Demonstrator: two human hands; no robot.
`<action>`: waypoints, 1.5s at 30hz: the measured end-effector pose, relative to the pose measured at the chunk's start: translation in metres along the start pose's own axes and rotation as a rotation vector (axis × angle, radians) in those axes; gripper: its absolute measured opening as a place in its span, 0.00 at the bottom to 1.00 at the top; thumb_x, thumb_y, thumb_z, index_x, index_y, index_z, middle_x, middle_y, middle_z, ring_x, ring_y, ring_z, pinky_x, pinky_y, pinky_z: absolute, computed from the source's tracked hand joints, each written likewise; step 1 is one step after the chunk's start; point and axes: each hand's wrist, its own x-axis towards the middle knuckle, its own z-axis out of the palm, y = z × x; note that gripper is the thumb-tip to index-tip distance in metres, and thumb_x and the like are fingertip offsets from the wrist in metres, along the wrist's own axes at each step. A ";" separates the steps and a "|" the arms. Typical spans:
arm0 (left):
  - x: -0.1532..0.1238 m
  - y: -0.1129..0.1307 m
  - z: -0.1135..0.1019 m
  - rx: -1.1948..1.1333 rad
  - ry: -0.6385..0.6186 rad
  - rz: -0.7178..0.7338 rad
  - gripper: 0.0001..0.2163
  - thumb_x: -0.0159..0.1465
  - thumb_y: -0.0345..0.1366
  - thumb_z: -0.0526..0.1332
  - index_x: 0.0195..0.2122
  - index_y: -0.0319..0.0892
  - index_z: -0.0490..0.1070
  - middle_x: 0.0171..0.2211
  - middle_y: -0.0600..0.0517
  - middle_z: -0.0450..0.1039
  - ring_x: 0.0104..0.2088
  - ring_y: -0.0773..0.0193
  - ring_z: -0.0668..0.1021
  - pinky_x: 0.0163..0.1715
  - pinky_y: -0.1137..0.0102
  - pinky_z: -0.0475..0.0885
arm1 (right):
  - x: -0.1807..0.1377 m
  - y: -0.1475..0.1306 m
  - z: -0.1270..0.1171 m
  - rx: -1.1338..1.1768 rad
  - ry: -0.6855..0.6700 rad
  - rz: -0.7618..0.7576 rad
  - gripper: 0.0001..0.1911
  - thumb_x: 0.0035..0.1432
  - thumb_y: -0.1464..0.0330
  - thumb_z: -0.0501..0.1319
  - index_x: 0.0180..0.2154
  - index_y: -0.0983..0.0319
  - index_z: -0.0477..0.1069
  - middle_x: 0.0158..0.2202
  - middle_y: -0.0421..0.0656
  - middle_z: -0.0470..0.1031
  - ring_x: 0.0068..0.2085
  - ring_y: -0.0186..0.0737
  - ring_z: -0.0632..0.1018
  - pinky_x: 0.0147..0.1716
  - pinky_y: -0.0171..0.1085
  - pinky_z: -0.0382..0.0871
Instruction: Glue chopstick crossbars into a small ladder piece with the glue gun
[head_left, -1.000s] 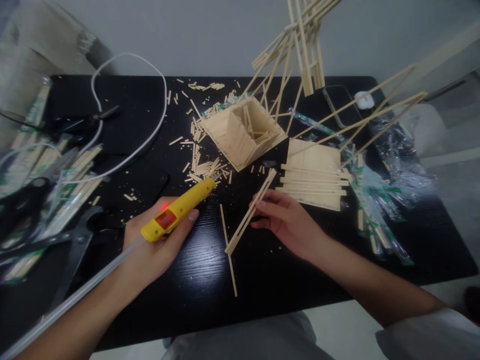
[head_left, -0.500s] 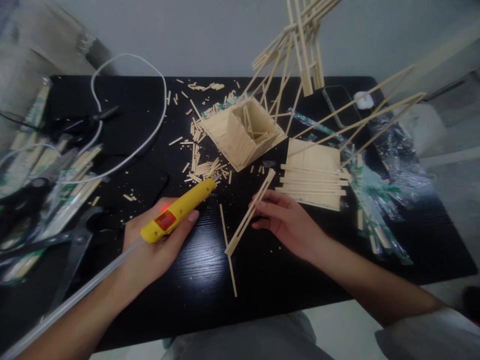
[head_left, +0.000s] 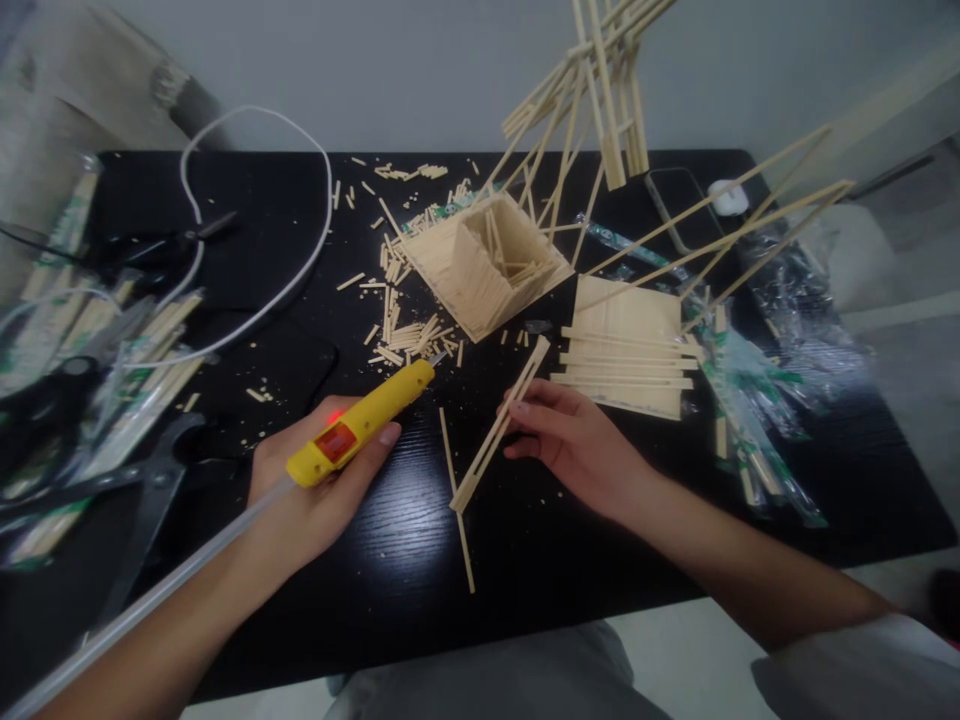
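My left hand [head_left: 311, 490] is closed round a yellow glue gun [head_left: 360, 422] with a red switch; its nozzle points up and right toward a heap of short stick offcuts [head_left: 405, 335]. A clear glue stick [head_left: 150, 600] runs out of its back along my forearm. My right hand [head_left: 574, 440] pinches a glued pair of long wooden sticks [head_left: 499, 425] held slantwise just above the black table [head_left: 420, 560]. A single loose stick [head_left: 456, 500] lies under them. Beyond stand an open box of sticks [head_left: 487, 265] and a flat stick panel [head_left: 626, 345].
A tall frame of long sticks [head_left: 600, 90] rises at the back, with long sticks reaching right. A white cable [head_left: 300, 270] loops at back left. Scissors [head_left: 142, 480] and wrapped chopstick packs [head_left: 112, 400] lie at the left, plastic wrappers [head_left: 750, 400] at the right, a phone [head_left: 679, 205] behind.
The glue gun has shifted slightly to the right and up, toward the offcuts. My right hand and its sticks have stayed almost still.
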 end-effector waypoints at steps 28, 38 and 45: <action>0.001 0.003 0.000 -0.016 -0.010 -0.020 0.07 0.75 0.43 0.66 0.45 0.47 0.80 0.37 0.55 0.85 0.33 0.63 0.86 0.31 0.70 0.77 | 0.000 0.000 -0.001 0.000 0.015 -0.029 0.12 0.57 0.66 0.83 0.38 0.60 0.85 0.36 0.38 0.87 0.36 0.33 0.87 0.34 0.28 0.85; 0.004 0.000 -0.010 -0.432 -0.178 -0.055 0.16 0.74 0.49 0.67 0.34 0.44 0.81 0.28 0.52 0.81 0.21 0.67 0.77 0.18 0.73 0.72 | 0.002 0.002 -0.001 0.034 0.072 -0.089 0.13 0.56 0.63 0.84 0.37 0.60 0.84 0.34 0.39 0.88 0.34 0.33 0.88 0.35 0.28 0.85; 0.008 0.002 -0.009 -0.765 -0.152 -0.172 0.18 0.72 0.54 0.69 0.34 0.46 0.84 0.24 0.51 0.81 0.16 0.68 0.74 0.13 0.74 0.69 | 0.002 0.000 -0.001 0.042 0.065 -0.104 0.13 0.56 0.63 0.84 0.36 0.60 0.84 0.34 0.38 0.88 0.33 0.32 0.88 0.34 0.26 0.85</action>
